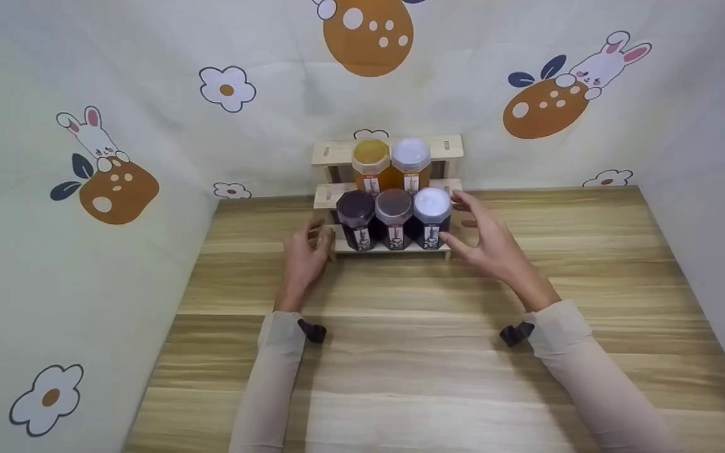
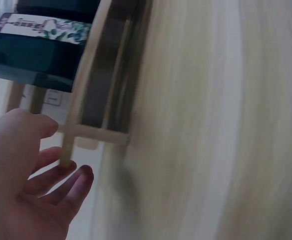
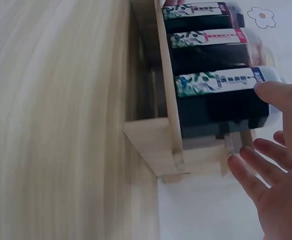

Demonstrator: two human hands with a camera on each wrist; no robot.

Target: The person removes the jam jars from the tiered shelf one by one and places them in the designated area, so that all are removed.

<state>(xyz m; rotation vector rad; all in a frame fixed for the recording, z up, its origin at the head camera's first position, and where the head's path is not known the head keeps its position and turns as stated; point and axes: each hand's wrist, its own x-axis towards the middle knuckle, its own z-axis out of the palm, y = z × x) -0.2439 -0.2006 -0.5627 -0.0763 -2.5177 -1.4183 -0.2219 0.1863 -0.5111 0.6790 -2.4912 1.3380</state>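
Standing upright just left of our wide-spread right hand (image 1: pixel 492 244), the rightmost front jar (image 1: pixel 432 218) is apparently touching our thumb (image 3: pixel 271 92); farther from that jar, our left hand (image 1: pixel 304 257) is lying relaxed, with the rack (image 1: pixel 325 197) just to its right.

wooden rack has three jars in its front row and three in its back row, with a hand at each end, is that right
Not quite: the back row holds two jars, not three, as the head view shows. The wooden rack does have three front jars, with the left hand and right hand at its ends.
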